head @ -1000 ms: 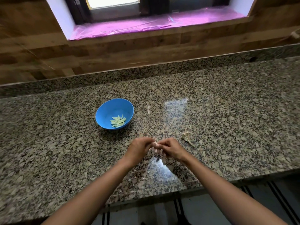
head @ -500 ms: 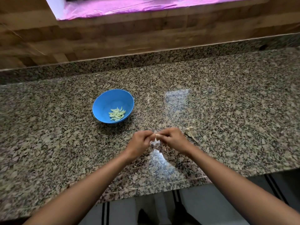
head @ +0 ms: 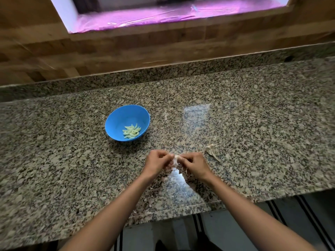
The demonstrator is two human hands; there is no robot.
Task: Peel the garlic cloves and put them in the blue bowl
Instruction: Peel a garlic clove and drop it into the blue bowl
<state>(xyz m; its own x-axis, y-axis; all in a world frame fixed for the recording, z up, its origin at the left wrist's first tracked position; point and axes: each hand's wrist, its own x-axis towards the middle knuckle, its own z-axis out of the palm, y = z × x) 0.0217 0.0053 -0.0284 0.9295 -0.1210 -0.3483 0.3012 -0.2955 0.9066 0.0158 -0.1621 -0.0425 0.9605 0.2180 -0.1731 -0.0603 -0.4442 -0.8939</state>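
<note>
Evidently both grips pinch one garlic clove (head: 175, 160): my left hand (head: 157, 163) steadies, my right hand (head: 194, 165) strips skin; blue bowl (head: 116, 124) lies beyond-left for dropping.

Two bare forearms, no sleeves in view up to the lower frame edge. No watch, bracelet or band at either wrist. Left hand (head: 157, 163) and right hand (head: 195, 165) ungloved, no rings visible on the fingers (head: 164, 155). Nails too small and blurred to make out. Slim wrists, forearms widening toward the elbows.
</note>
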